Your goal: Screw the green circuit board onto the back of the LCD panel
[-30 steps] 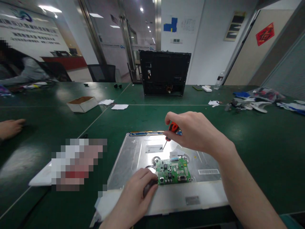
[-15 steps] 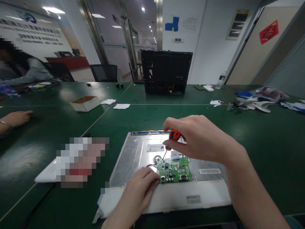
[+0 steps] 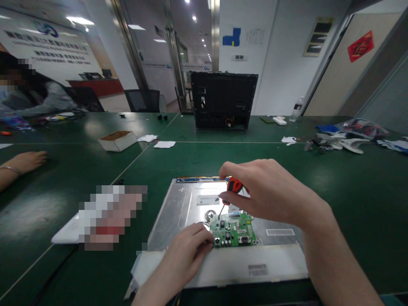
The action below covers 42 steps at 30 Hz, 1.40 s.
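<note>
A green circuit board [image 3: 234, 231] lies on the silver metal back of a display panel [image 3: 188, 212]. My right hand [image 3: 264, 191] is closed around the red and black handle of a screwdriver [image 3: 235, 184], held at a slant with its thin shaft pointing down. The screwdriver's tip meets the upper left part of the board. At the board's left edge, my left hand [image 3: 188, 246] is closed with its fingertips gripping the side; its thumb is partly hidden. A dark cable shows just above these fingers.
A black monitor casing [image 3: 225, 100] stands at the back of the green table. An open box [image 3: 117, 141] and papers [image 3: 164, 144] lie at left. Metal parts [image 3: 328, 141] and a bottle [image 3: 297, 109] are at right. Another person's hand [image 3: 25, 163] rests at far left.
The view has tilted up slightly, so everything sits a little lower and further right. Both hands keep their places at the board, and the screwdriver remains on the same corner.
</note>
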{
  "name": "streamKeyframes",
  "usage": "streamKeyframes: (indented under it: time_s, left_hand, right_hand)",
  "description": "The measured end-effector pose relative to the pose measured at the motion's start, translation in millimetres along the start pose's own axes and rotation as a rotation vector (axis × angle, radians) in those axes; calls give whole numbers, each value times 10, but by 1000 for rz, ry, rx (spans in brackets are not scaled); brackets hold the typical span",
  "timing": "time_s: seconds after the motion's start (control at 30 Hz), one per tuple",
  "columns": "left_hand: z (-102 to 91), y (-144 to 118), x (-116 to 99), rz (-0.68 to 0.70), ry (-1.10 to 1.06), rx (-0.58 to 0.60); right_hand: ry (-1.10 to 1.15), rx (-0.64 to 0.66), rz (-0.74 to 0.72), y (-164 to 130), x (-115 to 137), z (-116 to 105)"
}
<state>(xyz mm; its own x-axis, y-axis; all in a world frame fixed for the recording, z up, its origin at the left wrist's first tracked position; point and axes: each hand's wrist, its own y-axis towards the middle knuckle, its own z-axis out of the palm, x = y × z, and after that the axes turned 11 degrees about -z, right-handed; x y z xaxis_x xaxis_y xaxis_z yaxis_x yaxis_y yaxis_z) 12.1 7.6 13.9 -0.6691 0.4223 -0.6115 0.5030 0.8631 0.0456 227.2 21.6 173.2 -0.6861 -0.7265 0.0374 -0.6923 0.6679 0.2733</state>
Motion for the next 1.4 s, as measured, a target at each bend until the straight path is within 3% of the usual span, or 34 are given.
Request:
streamKeyframes:
  time_s: [0.57, 1.4]
  left_hand:
    - [47, -50, 20, -26, -128, -63]
    - [100, -84, 73, -17, -106, -106]
  right_hand:
    - [82, 119, -152, -24, 188, 41]
    - [169, 188, -244, 62, 240, 150]
